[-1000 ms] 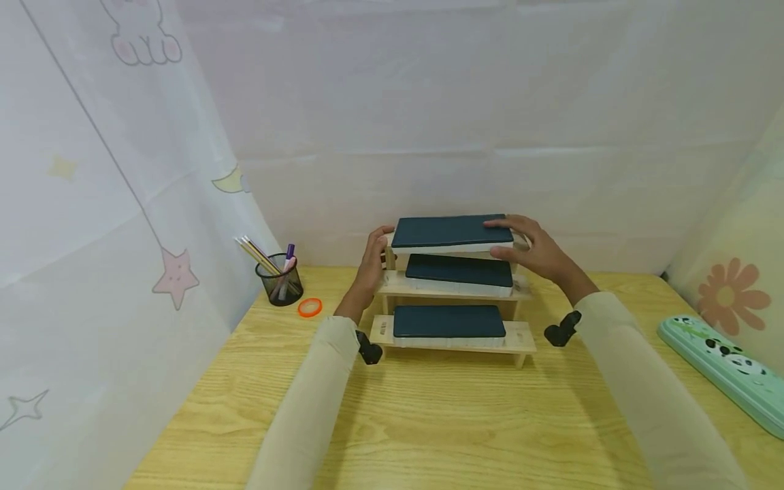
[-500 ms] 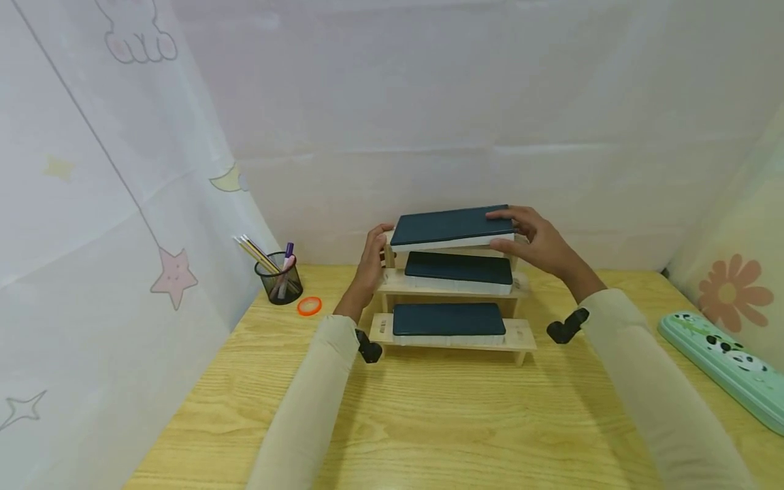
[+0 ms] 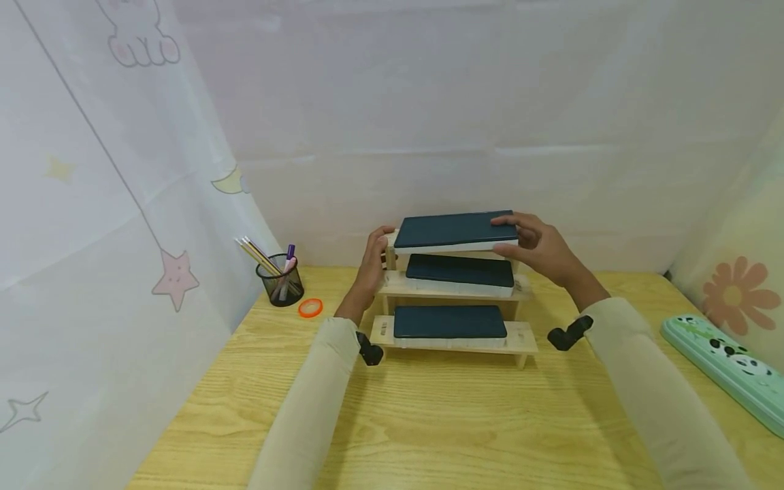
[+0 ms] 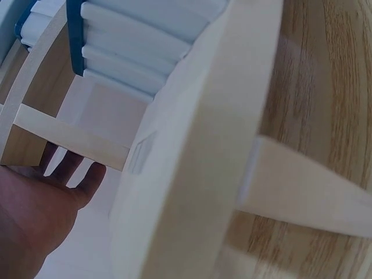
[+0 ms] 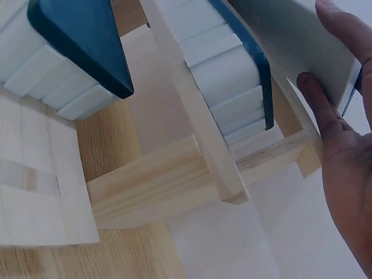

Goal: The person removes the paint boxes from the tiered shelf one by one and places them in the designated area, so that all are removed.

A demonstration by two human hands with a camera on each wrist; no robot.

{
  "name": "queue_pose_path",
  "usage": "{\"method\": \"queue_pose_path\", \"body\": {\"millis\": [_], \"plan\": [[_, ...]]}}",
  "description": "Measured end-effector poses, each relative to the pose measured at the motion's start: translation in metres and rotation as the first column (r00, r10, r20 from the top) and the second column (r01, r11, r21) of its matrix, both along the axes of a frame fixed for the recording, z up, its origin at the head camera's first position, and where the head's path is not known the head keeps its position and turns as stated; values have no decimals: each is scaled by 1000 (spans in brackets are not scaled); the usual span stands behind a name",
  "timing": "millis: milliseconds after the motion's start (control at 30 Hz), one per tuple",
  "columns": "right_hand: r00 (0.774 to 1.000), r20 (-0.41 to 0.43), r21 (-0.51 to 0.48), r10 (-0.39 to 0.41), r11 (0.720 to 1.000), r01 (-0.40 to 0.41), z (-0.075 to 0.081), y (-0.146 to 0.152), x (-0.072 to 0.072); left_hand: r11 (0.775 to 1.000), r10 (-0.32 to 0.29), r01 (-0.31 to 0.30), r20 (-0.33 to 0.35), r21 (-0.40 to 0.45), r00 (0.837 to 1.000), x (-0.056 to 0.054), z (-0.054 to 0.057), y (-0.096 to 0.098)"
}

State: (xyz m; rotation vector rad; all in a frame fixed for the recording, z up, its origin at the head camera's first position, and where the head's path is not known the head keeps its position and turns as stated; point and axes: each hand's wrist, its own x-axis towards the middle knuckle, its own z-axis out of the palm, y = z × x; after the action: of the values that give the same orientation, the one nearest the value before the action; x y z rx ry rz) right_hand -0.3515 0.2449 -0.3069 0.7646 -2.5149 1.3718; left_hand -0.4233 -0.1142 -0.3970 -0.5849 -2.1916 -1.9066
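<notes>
wooden table (image 3: 429, 422); right fingers (image 3: 513, 219) pinch top slab (image 3: 453, 230)

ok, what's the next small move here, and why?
I'd probably ease the right end of the top block down onto the top shelf. The right hand pinches that end, which looks raised, while the left hand holds the left side of the rack, which should help steady it. The middle block and bottom block rest on theirs.

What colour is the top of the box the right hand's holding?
Dark greenish blue; the box's top shows best in the head view.
</notes>
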Motion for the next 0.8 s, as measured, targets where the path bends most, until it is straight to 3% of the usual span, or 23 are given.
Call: {"method": "queue_pose_path", "body": {"millis": [433,800], "plan": [[999,-29,-38,-34,999,33,-4,11,2,1000,-8,7,7,23,1000,-1,-3,-1],[999,-48,-68,-3,998,0,4,14,10,998,-27,26,6,58,1000,1,-1,1]]}}
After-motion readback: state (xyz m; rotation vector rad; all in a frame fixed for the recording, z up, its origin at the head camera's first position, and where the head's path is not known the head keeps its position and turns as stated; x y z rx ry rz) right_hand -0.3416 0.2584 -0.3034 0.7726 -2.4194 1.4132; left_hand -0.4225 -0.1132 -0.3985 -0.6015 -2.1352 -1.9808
